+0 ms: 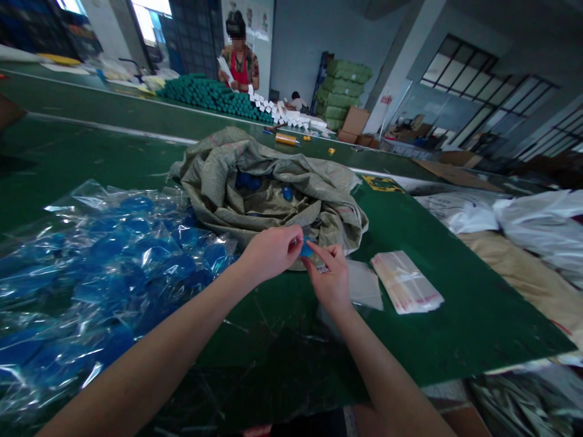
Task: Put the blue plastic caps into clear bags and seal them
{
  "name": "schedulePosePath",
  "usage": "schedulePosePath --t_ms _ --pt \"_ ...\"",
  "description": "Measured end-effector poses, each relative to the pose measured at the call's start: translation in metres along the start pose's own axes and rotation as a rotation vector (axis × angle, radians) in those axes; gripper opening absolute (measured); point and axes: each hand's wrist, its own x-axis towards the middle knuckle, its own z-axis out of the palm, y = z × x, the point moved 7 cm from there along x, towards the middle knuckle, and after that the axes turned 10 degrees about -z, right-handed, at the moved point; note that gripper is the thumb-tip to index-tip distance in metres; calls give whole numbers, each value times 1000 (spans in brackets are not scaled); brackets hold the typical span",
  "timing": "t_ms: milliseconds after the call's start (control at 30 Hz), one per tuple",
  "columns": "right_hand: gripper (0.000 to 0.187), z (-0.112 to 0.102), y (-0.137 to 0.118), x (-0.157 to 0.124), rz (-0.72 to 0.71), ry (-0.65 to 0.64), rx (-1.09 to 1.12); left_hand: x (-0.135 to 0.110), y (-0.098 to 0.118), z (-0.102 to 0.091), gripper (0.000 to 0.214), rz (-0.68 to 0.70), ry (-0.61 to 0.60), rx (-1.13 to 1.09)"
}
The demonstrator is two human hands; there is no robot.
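A small blue piece (pixel 306 248) sits between my two hands, over the front edge of an open woven sack (pixel 218 218). My right hand (pixel 331 276) pinches it between thumb and forefinger. Beside it my left hand (pixel 273 250) is closed, its fingertips pressed together near the blue piece; what they grip is too small to make out. Inside the sack lie more blue pieces (pixel 248 180). Loose clear plastic bags (pixel 364 285) lie beneath and beside my right hand. Farther right is a stack of flat clear bags (pixel 407 282).
Blue items in clear bags (pixel 109 249) are heaped on the left of the green table (pixel 492 321). Across it stand a pile of dark green rolls (pixel 204 97) and a co-worker (pixel 240 64) holding white sheets. An orange roll (pixel 286 139) lies behind the sack.
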Motion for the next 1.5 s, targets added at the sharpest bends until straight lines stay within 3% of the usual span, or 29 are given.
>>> schedulePosePath --t_ms 300,533,733,1033,1200,1367,1500 --pt "31 5 8 0 25 -52 -20 -2 4 3 18 36 -21 70" --pt "33 15 7 -7 -62 -155 -95 -2 3 7 14 45 -54 11" --pt "35 17 10 -4 -48 -185 -105 1 -2 10 14 32 -111 -156" --pt "36 15 -2 1 -149 -194 -163 9 -16 9 20 -69 -181 -338" --pt "37 17 -6 2 -167 -193 -67 7 -16 4 20 -102 -130 -245" --pt "33 13 -1 3 -125 -112 -88 -1 -16 1 30 -211 -38 36" --pt "32 10 0 3 -124 -89 -105 -2 -17 9 28 -259 -94 198"
